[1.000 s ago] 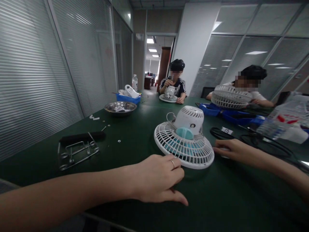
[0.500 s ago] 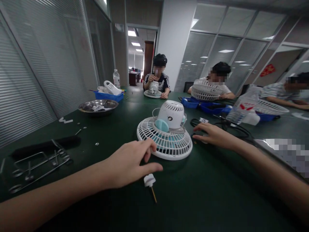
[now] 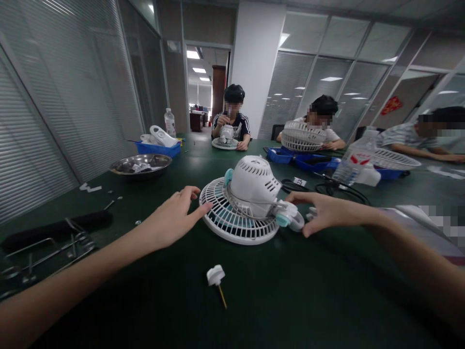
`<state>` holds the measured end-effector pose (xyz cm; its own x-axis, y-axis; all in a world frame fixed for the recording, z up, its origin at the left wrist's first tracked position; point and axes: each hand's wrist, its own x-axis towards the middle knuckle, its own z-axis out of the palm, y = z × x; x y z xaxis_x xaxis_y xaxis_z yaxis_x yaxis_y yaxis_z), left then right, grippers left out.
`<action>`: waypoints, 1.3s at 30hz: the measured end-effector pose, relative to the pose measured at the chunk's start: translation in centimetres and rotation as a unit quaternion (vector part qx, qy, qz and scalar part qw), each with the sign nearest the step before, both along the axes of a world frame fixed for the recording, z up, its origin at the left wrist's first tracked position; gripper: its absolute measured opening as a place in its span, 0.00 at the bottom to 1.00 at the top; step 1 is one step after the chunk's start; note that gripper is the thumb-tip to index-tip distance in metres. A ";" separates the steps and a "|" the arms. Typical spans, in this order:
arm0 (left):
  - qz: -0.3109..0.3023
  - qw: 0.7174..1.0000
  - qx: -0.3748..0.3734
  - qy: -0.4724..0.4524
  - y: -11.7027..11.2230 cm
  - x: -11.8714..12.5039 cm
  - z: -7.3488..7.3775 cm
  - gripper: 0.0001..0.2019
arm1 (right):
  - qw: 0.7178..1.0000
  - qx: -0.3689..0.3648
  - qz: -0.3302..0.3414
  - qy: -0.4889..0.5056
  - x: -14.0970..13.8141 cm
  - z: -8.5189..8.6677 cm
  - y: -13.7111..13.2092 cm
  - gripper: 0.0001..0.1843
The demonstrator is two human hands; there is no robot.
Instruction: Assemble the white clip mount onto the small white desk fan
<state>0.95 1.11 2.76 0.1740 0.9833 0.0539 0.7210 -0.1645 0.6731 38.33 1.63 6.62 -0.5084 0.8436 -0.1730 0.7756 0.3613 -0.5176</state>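
On the head camera there's one white fan (image 3: pixel 254 186) sitting grille-down on the green table (image 3: pixel 276 300), right between this person's two hands. Left hand (image 3: pixel 172 218) has nothing in it, fingers loosely spread by the rim. Right hand (image 3: pixel 321 211) is curled beside one white-and-teal piece (image 3: pixel 286 215) at the fan's side, honestly can't tell if it's gripping. One white knob (image 3: pixel 216 275) with a brass-coloured shaft lies nearer. Three people (image 3: pixel 232 123) sit further off, plus one metal bowl (image 3: pixel 118 169).
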 end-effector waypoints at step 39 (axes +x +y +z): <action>-0.068 0.802 -0.220 -0.552 3.8 1.2 1.1 0.11 | 0.894 -0.008 -0.250 0.373 -8.9 0.0 -5.3 0.30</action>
<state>2.14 4.93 3.84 0.3665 0.9254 -0.0970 -0.3581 0.2365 0.9032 29.45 -3.69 6.65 -0.0484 0.9979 0.0419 0.2752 0.0537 -0.9599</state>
